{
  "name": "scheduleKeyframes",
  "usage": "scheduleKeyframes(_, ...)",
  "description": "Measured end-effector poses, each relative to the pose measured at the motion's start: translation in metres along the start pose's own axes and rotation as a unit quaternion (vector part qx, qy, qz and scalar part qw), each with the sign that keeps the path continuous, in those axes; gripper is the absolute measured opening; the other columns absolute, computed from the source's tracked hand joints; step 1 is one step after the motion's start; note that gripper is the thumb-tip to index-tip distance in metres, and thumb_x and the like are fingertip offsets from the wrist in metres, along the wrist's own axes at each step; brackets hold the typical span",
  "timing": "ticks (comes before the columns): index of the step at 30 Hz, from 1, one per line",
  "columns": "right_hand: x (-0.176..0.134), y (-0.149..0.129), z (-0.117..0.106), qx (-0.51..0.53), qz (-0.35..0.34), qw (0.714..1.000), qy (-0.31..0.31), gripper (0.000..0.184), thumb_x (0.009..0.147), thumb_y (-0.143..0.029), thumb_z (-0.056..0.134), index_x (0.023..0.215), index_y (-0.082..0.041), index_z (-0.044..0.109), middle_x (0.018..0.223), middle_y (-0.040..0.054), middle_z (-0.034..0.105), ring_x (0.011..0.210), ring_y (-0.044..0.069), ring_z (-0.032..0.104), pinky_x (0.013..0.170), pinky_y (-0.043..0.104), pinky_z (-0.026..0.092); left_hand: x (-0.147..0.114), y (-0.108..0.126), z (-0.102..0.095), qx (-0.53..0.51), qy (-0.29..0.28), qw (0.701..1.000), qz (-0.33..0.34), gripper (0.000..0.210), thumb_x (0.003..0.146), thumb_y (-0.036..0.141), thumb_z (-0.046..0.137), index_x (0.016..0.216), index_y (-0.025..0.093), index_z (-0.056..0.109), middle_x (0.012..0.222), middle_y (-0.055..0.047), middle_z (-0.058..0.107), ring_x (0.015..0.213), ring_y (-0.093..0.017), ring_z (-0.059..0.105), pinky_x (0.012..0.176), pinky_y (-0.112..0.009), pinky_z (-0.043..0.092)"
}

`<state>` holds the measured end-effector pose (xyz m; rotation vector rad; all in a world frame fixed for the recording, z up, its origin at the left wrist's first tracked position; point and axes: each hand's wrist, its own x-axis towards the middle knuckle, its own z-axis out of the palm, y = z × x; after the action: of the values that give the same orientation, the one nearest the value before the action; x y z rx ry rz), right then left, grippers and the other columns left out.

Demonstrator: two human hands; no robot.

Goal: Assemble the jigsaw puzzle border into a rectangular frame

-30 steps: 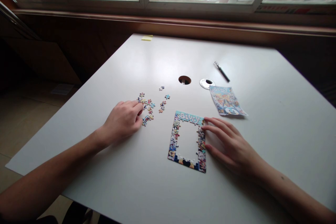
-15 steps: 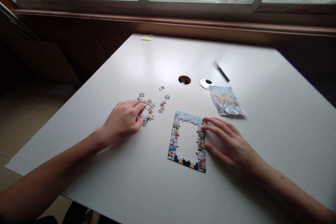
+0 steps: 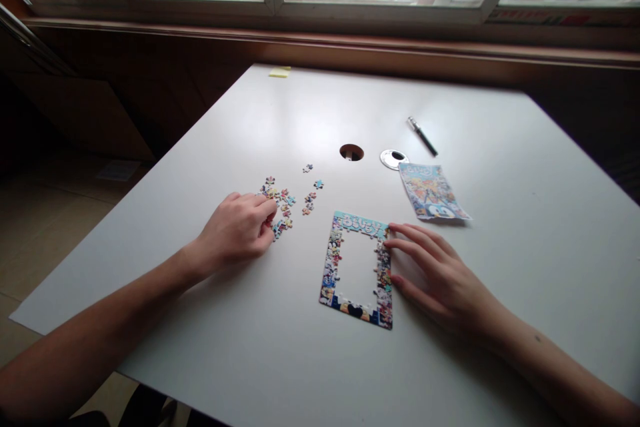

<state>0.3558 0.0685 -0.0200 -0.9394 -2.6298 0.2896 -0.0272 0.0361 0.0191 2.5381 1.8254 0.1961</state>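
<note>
My left hand [image 3: 237, 225] is at the near left side of a loose pile of jigsaw puzzle pieces [image 3: 284, 208], its fingers curled and pinched together. What lies between the fingertips is hidden. A joined border of a jigsaw puzzle [image 3: 327, 280] lies flat on the table, a light blue strip with lettering along its far side and a bare white middle. Along its right edge, the outstretched fingers of my right hand [image 3: 437, 273] rest spread apart, touching the border.
Two small groups of pieces [image 3: 309, 203] lie between pile and border. Beyond the border are a creased picture sheet [image 3: 431, 192], a round metal cover [image 3: 393, 159], a cable hole [image 3: 351, 153] and a black pen [image 3: 423, 137]. A yellow sticky note [image 3: 279, 71] is at the far edge.
The fingers of my left hand have shifted slightly and curled closer at the pile. My right hand and the puzzle border have stayed put.
</note>
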Motion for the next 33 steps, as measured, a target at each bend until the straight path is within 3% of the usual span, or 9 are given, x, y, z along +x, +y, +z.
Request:
scheduleKeyframes(6,0.0,0.0001,0.0003,0.003,0.004,1.0,0.001,0.047,0.091,-0.031,0.064,0.136,-0.027,0.052,0.153,0.0113,0.048,0.144,0.034,0.041,0.114,0.056,0.043,-0.0001,0.0002,-0.0004,0.006,-0.009,1.0,0.014,0.008,0.075,0.015,0.05,0.078,0.022,0.05,0.077,-0.002,0.061,0.072,-0.021,0.056,0.073,-0.036,0.04)
scheduleKeyframes(22,0.0003,-0.0002,-0.0007,0.005,0.002,1.0,0.007,0.047,0.09,-0.032,0.064,0.136,-0.027,0.053,0.152,0.011,0.05,0.143,0.033,0.043,0.114,0.055,0.043,0.0004,0.0008,0.0002,0.006,0.011,1.0,0.009,0.006,0.08,0.016,0.05,0.076,0.021,0.05,0.073,-0.001,0.061,0.068,-0.018,0.054,0.071,-0.035,0.039)
scheduleKeyframes(28,-0.0002,0.0,-0.0002,-0.005,-0.001,1.0,0.0,0.048,0.092,-0.031,0.063,0.137,-0.026,0.05,0.153,0.0113,0.048,0.144,0.032,0.041,0.115,0.054,0.042,0.0016,0.0014,0.0003,-0.001,0.011,1.0,0.002,0.015,0.091,0.03,0.05,0.079,0.021,0.053,0.077,-0.002,0.063,0.072,-0.02,0.057,0.074,-0.036,0.04)
scheduleKeyframes(33,0.0,-0.0002,-0.0005,-0.006,-0.003,1.0,-0.001,0.048,0.092,-0.031,0.063,0.137,-0.027,0.049,0.153,0.0116,0.048,0.144,0.033,0.04,0.114,0.055,0.042,0.0009,0.0005,0.0014,-0.003,0.009,1.0,0.008,0.012,0.089,0.026,0.051,0.078,0.021,0.052,0.076,-0.001,0.063,0.07,-0.018,0.056,0.074,-0.035,0.04)
